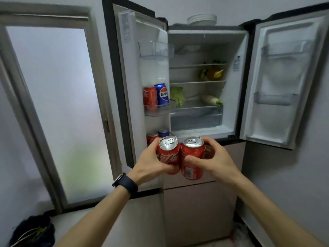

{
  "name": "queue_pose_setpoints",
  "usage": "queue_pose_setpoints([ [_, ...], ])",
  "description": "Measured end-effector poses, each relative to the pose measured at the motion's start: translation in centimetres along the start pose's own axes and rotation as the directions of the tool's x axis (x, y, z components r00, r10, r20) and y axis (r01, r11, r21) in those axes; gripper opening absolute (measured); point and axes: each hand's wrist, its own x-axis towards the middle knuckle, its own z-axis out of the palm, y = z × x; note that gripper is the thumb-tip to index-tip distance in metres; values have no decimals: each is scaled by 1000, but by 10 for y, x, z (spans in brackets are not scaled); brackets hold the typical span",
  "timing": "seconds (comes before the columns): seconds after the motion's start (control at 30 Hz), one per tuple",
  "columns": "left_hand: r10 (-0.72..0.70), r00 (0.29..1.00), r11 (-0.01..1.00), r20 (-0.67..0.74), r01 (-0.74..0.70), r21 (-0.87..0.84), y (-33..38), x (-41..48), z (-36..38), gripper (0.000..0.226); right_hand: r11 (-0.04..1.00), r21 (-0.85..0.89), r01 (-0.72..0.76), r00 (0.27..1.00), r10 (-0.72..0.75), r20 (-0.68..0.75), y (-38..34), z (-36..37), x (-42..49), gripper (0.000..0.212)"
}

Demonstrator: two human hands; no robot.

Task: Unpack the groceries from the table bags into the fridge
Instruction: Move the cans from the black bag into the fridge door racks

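Note:
I stand in front of the fridge [206, 122], both of its upper doors swung wide. My left hand [151, 161] grips a red cola can [169, 154]. My right hand [213, 157] grips a second red cola can [193, 157]. The two cans touch side by side, upright, below the fridge's open compartment. On the left door's middle shelf [156, 111] stand a red can [149, 98] and a blue Pepsi can [162, 94]. The tops of a red can [151, 138] and a blue can [163, 133] show on the shelf below, behind my left hand.
Inside the fridge lie a cabbage [177, 96], a white radish [211, 100] and a yellow-green packet [212, 73] on wire shelves. White bowls [202, 19] sit on top. The right door's shelves [276, 98] hold nothing. A frosted door [53, 104] is at the left; a dark bag [33, 230] lies on the floor.

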Motion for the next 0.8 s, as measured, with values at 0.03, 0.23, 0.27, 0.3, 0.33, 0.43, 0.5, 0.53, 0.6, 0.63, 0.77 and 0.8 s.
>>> queue_pose_setpoints([
  [0.03, 27, 999, 1000, -27, -26, 11, 4, 22, -5, 81, 999, -18, 32, 999, -32, -5, -3, -5, 22, 67],
  [0.23, 212, 962, 970, -170, -186, 153, 49, 128, -42, 91, 968, -26, 250, 968, -251, -33, -32, -28, 139, 76],
  [0.27, 252, 948, 958, -193, -216, 190, 61, 142, -49, 91, 960, -20, 281, 959, -281, -43, -37, -33, 156, 77],
  [0.3, 296, 930, 942, -216, -247, 227, 73, 156, -56, 90, 949, -12, 314, 948, -314, -52, -42, -39, 173, 78],
  [0.33, 343, 908, 923, -240, -278, 265, 85, 168, -63, 88, 937, -7, 349, 935, -349, -62, -48, -45, 190, 80],
  [0.43, 471, 823, 855, -318, -336, 396, 123, 205, -83, 89, 887, 21, 461, 884, -456, -104, -69, -62, 238, 78],
  [0.5, 538, 754, 814, -378, -349, 464, 147, 228, -94, 90, 851, 96, 516, 853, -501, -146, -85, -73, 270, 70],
  [0.53, 571, 714, 795, -404, -360, 488, 158, 237, -98, 87, 832, 135, 538, 840, -515, -171, -92, -78, 285, 67],
  [0.6, 642, 621, 747, -449, -375, 549, 177, 260, -104, 85, 792, 205, 575, 815, -534, -226, -107, -87, 318, 65],
  [0.63, 666, 583, 727, -465, -369, 579, 185, 269, -106, 86, 777, 223, 589, 805, -539, -247, -114, -90, 333, 66],
  [0.77, 708, 500, 662, -499, -225, 715, 208, 310, -111, 86, 729, 286, 622, 781, -550, -297, -131, -102, 396, 67],
  [0.8, 703, 502, 651, -505, -168, 740, 211, 317, -112, 84, 724, 303, 619, 784, -547, -296, -133, -103, 410, 69],
])
